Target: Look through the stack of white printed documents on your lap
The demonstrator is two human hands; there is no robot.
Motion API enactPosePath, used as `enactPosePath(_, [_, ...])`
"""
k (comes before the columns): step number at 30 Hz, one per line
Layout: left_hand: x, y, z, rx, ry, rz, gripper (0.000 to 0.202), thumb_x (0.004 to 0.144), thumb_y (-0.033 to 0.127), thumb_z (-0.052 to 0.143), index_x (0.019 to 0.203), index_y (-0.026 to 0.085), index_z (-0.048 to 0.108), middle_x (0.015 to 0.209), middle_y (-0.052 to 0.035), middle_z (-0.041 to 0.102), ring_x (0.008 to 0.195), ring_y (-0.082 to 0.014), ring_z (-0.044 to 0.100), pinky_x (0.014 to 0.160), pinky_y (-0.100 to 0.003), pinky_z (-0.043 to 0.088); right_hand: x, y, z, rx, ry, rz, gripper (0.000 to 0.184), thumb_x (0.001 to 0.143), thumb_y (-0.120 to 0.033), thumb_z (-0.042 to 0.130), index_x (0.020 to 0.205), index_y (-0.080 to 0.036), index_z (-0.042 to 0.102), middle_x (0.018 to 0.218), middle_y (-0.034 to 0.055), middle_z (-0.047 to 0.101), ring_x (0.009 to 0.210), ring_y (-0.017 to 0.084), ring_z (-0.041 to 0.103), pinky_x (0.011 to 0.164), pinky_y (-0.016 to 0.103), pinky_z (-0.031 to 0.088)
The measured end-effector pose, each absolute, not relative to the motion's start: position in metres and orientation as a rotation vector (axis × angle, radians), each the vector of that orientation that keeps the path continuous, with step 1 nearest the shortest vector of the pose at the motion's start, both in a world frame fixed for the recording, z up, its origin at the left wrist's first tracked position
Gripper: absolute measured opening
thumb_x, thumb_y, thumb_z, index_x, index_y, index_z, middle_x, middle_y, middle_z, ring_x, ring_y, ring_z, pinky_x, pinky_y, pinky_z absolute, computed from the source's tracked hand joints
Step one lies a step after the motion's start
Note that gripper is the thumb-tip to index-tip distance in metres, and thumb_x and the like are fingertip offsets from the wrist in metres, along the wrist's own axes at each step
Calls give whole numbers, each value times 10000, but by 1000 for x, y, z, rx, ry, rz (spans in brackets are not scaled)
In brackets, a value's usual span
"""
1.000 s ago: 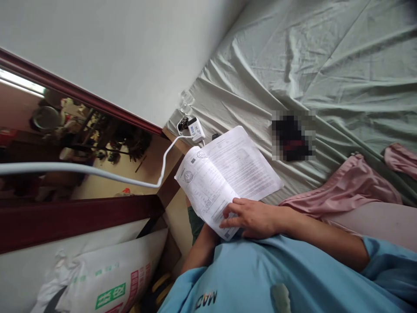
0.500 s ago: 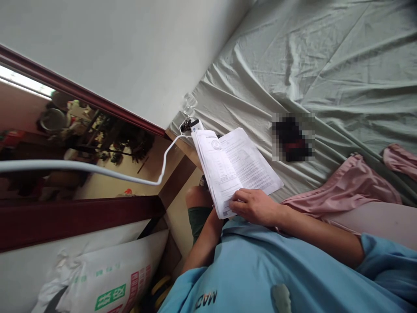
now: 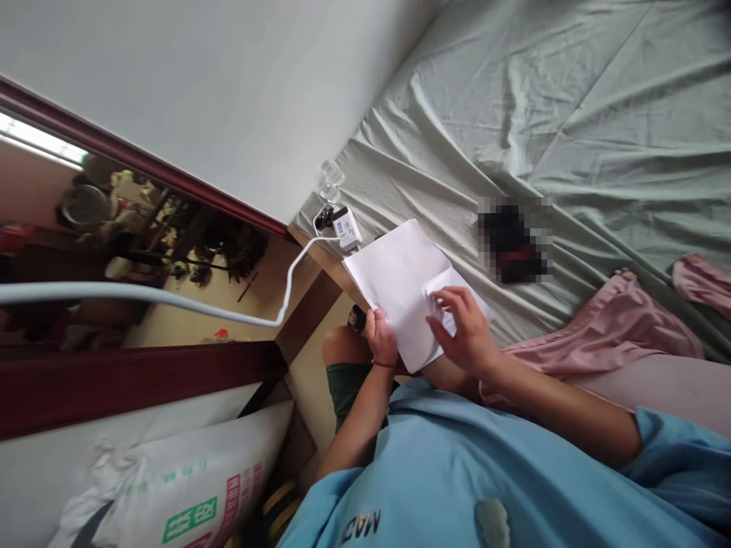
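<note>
A stack of white papers (image 3: 400,285) lies folded shut at the near corner of the bed, blank side up. My left hand (image 3: 381,341) grips its lower left edge, thumb on top. My right hand (image 3: 465,327) rests on the right side of the papers, fingertips pinching a raised corner of the top sheet. Both forearms reach out from my light blue shirt (image 3: 457,487).
The bed has a wrinkled grey-green sheet (image 3: 571,114). A white charger (image 3: 346,227) with a white cable (image 3: 171,301) sits at the bed corner beside the papers. A dark object (image 3: 514,240) lies on the sheet, pink cloth (image 3: 599,327) to the right. A printed sack (image 3: 183,487) lies on the floor, lower left.
The printed pages were open one second ago, then the left half swung over. Now the papers are folded shut, blank side up. My left hand came up onto the edge, and my right hand shifted onto a corner.
</note>
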State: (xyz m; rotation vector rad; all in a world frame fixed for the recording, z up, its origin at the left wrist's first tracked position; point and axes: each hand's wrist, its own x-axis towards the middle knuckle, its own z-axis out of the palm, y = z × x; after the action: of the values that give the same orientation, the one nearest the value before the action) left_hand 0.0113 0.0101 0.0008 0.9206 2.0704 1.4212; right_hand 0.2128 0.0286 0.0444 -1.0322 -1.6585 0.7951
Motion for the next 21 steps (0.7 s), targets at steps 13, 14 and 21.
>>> enactPosePath(13, [8,9,0,1039,2157,1369,530,922,689,455,730,195,448,699,0,461,684,-143,417,673,-293,352,246,73,44,-1697,-1731,1037,237,899,-382,598,1022,-192,670,878,67,704,747,203,602,666,313,400])
enactPosePath(14, [9,9,0,1034,2159,1367,528,922,686,457,728,195,448,698,0,462,683,-143,418,670,-293,351,245,73,45,-1712,-1767,1044,208,898,-349,588,1008,-200,681,849,58,706,733,199,595,651,305,379])
enactPosePath(21, [10,9,2,1080,2167,1354,514,940,657,449,715,196,442,677,-1,475,669,-142,427,658,-289,356,243,68,48,-1478,-1783,930,203,920,-313,547,837,-191,685,853,66,672,715,171,563,653,289,365])
